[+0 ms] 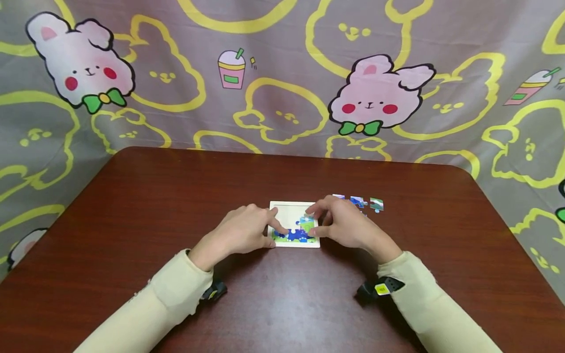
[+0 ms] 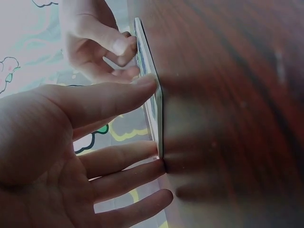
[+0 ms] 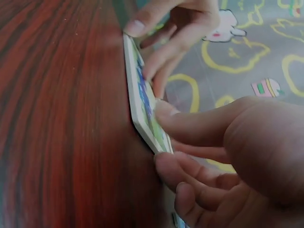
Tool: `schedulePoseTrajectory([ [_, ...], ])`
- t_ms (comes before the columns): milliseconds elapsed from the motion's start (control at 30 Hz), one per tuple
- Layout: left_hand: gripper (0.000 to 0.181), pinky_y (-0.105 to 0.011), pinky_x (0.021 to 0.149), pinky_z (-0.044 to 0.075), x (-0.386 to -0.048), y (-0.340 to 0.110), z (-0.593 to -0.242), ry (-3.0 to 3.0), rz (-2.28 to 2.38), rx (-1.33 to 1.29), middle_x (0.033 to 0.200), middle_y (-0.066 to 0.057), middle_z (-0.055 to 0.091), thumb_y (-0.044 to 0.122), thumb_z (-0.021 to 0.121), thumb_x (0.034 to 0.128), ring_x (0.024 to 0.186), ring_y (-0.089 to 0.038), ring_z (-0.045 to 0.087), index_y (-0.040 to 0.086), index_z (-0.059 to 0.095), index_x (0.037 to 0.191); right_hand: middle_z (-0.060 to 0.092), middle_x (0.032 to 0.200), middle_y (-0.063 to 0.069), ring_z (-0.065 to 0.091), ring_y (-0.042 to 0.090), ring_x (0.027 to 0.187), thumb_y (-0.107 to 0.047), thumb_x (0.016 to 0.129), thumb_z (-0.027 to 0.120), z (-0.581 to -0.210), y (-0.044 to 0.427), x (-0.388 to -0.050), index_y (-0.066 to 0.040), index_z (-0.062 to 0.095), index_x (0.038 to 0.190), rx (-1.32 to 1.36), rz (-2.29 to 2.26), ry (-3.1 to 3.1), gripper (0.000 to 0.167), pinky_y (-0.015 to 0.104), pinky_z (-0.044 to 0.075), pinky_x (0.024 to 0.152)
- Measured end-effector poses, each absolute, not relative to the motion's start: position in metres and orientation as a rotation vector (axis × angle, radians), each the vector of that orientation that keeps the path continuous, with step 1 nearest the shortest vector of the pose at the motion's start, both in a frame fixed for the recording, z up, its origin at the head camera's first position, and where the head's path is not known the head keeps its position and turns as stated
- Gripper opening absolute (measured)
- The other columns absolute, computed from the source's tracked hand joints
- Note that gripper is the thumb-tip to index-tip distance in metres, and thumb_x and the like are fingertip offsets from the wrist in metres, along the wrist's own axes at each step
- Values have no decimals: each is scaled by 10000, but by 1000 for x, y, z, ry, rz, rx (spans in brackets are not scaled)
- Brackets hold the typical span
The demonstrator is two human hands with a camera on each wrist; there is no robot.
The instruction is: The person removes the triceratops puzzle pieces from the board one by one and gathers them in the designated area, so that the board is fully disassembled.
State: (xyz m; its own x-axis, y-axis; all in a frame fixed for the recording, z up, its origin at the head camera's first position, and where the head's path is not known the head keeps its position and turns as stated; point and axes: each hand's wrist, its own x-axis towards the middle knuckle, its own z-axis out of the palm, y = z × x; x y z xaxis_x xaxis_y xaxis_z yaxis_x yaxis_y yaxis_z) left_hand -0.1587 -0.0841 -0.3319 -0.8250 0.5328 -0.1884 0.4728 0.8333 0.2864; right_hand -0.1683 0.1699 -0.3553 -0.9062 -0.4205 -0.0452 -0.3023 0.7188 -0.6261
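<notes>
A small white-rimmed puzzle tray (image 1: 294, 203) lies on the table with colourful jigsaw pieces (image 1: 298, 235) along its near side and up its right side. My left hand (image 1: 242, 228) holds the tray's left end, thumb at the near corner, other fingertips along the left edge, index finger on the pieces. At the right end, my right hand (image 1: 343, 223) holds the tray with thumb and index finger apart; the thumb touches the pieces. Its remaining fingers are curled in the right wrist view. No loose piece shows between its fingertips.
Several loose jigsaw pieces, among them a green one (image 1: 376, 204) and a blue one (image 1: 357, 201), lie beyond the right hand, some partly covered by it. The dark wooden table (image 1: 185, 186) meets a patterned curtain (image 1: 282, 117) at its far edge.
</notes>
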Motion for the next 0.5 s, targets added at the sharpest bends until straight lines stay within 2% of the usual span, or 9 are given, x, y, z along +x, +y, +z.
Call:
schedulePoseTrajectory([
  [133, 307, -378, 703, 528, -158, -82, -332, 2759, 332, 788, 1588, -121, 565, 290, 853, 910, 1309, -348, 667, 346, 820, 1210, 645, 1085, 70, 614, 124, 781, -199, 869, 896, -357, 163, -170, -107, 781, 1192, -581, -904, 2743, 355, 295, 513, 706],
  [233, 280, -479, 862, 597, -158, -81, -333, 2765, 352, 820, 1576, -130, 579, 286, 847, 916, 1392, -362, 614, 316, 829, 1194, 640, 1079, 73, 615, 128, 784, -182, 860, 903, -358, 162, -171, -111, 781, 1164, -561, -906, 2751, 335, 301, 517, 714],
  [367, 283, -570, 1079, 537, -157, -81, -333, 2741, 389, 910, 1573, -138, 583, 252, 845, 917, 1456, -362, 557, 280, 829, 1199, 631, 1057, 77, 614, 129, 770, -154, 856, 901, -359, 161, -172, -102, 771, 1129, -561, -927, 2747, 307, 301, 522, 715],
  [500, 331, -563, 1119, 513, -159, -79, -333, 2694, 381, 999, 1603, -135, 551, 246, 833, 931, 1491, -359, 521, 292, 805, 1257, 623, 1050, 85, 609, 132, 760, -123, 854, 896, -360, 160, -172, -90, 759, 1118, -575, -945, 2734, 299, 301, 528, 721],
])
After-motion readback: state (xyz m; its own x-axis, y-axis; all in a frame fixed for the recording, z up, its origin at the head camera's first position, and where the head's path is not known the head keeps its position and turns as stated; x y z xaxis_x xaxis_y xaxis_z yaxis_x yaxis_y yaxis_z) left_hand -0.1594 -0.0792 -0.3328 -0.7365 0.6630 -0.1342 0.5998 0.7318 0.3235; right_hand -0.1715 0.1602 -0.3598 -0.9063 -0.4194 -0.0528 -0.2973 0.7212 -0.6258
